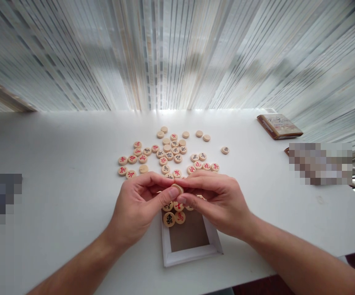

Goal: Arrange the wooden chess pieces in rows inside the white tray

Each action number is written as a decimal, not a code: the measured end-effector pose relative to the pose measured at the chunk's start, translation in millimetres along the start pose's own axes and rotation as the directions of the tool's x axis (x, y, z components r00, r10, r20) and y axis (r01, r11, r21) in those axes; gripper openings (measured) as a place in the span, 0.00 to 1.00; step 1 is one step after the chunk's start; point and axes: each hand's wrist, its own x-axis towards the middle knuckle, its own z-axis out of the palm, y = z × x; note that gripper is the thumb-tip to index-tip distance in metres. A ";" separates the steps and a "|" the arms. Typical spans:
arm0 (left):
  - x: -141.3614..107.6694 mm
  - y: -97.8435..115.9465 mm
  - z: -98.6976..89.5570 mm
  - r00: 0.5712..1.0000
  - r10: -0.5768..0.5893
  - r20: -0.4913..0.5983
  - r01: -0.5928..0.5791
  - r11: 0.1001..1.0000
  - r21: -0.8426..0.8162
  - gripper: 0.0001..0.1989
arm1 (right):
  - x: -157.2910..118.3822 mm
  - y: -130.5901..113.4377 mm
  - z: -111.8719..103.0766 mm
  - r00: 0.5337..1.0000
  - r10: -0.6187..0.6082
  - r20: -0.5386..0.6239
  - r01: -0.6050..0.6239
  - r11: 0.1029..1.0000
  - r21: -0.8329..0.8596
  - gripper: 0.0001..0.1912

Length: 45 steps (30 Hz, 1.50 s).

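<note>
Between the fingertips of both hands is a round wooden Chinese chess piece [177,188], tilted so that its edge shows. My left hand [143,200] pinches it from the left, and my right hand [218,200] grips it from the right. Right below them lies a shallow white box [183,259] with a brown bottom. Several pieces sit in its far part, among them a black-marked piece [169,219] and a red-marked piece [180,217]. My hands hide the box's far end and some pieces there.
Loose chess pieces with red or black characters, such as a red one [122,160], are spread beyond my hands; a few lie blank side up. One piece [225,150] lies apart at right. A small brown-edged box [279,126] rests at the back right, before a striped curtain [177,53].
</note>
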 end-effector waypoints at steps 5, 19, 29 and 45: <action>-0.2 1.7 -2.7 1.000 -0.014 -0.005 0.015 1.000 0.024 0.03 | -0.2 -0.9 -0.4 1.000 -0.001 -0.011 0.001 1.000 -0.018 0.16; -4.3 1.0 5.3 0.973 -0.163 0.161 0.195 0.958 -0.209 0.08 | -0.1 -3.0 0.7 0.967 -0.254 0.006 0.243 0.915 -0.321 0.17; -7.2 0.6 4.1 0.969 -0.123 0.216 0.162 0.971 -0.174 0.10 | -0.3 -3.3 -2.2 0.971 -0.239 -0.007 0.222 0.910 -0.349 0.12; -6.0 4.9 3.6 0.969 -0.116 0.219 0.150 0.978 -0.145 0.09 | 0.9 -7.9 -3.8 0.963 -0.264 0.055 0.268 0.910 -0.316 0.13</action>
